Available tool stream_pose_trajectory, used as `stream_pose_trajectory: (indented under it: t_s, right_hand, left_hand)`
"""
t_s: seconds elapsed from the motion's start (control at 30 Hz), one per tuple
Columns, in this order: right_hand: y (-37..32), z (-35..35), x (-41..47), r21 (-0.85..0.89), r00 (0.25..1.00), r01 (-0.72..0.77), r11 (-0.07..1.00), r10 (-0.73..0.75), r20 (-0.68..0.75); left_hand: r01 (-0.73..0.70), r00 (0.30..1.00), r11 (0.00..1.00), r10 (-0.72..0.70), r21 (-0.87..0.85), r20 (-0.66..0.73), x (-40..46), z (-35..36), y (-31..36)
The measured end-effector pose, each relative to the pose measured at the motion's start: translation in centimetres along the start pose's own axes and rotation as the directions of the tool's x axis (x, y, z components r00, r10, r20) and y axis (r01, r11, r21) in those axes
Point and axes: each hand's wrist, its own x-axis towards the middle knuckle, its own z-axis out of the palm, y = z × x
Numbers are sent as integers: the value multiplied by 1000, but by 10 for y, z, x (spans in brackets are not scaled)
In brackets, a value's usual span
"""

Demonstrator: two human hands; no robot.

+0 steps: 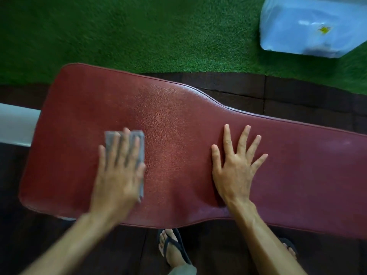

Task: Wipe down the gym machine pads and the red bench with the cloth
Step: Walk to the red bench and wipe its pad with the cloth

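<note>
The red bench [178, 120] stretches across the view, wide at the left and narrowing toward the right. My left hand [119, 171] lies flat on its left part and presses a folded grey cloth [140, 139] against the pad; the hand is blurred by motion. The cloth shows above and to the right of my fingers. My right hand [236, 165] rests palm down with spread fingers on the middle of the bench and holds nothing.
Green artificial turf [139, 32] lies beyond the bench. A pale blue plastic bag [309, 26] sits on it at the top right. Dark rubber floor tiles [288, 92] surround the bench. A white frame part [15, 124] shows at the left. My sandalled feet [172, 249] stand below the bench.
</note>
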Motion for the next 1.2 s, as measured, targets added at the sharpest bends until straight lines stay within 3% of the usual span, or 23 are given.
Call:
stream_pose_trajectory:
  t_s: [0.07, 0.17, 0.3, 0.43, 0.57, 0.7, 0.73, 0.83, 0.93, 1.03, 1.1, 1.2]
  right_hand:
    - [-24, 4, -1, 7, 999, 41, 999, -41, 21]
    - [-53, 10, 3, 27, 997, 54, 998, -56, 54]
    - [-69, 14, 5, 53, 999, 25, 998, -27, 39]
    - [-95, 25, -6, 33, 997, 76, 997, -77, 32]
    - [-122, 35, -15, 62, 996, 72, 995, -75, 40]
    - [-128, 38, -16, 58, 999, 44, 997, -45, 24]
    - [-128, 39, -16, 42, 999, 40, 998, -41, 19]
    - [-128, 42, -18, 3, 999, 43, 999, -43, 24]
    - [-128, 43, -17, -8, 999, 32, 999, -32, 15]
    - [-132, 46, -21, -16, 1000, 23, 1000, -23, 11]
    - [-133, 45, -24, -15, 1000, 23, 1000, -23, 4]
    - [-129, 42, -25, 7, 998, 50, 999, -50, 25]
  left_hand:
    - [-153, 988, 988, 153, 2, -1, -21, 9, 30]
    - [-236, 969, 972, 235, -4, -69, 54, 7, 19]
    - [-33, 998, 999, 33, 5, -57, 153, -20, -74]
    - [-17, 999, 1000, 17, 1, -47, 87, -24, -119]
    - [-187, 982, 981, 188, 48, -20, -14, -2, -64]
    - [-363, 929, 931, 365, 44, -55, 48, -7, -66]
    - [-361, 929, 929, 365, 80, -58, 78, -13, -81]
    - [-180, 980, 975, 189, 134, -62, 130, -29, -145]
    - [-149, 985, 983, 157, 111, -69, 86, -30, -177]
    - [-142, 990, 989, 143, 39, -17, -20, -16, -137]
    - [-209, 978, 978, 209, 1, -13, -58, -8, -90]
    - [-273, 961, 957, 268, -98, -64, 1, -6, -54]
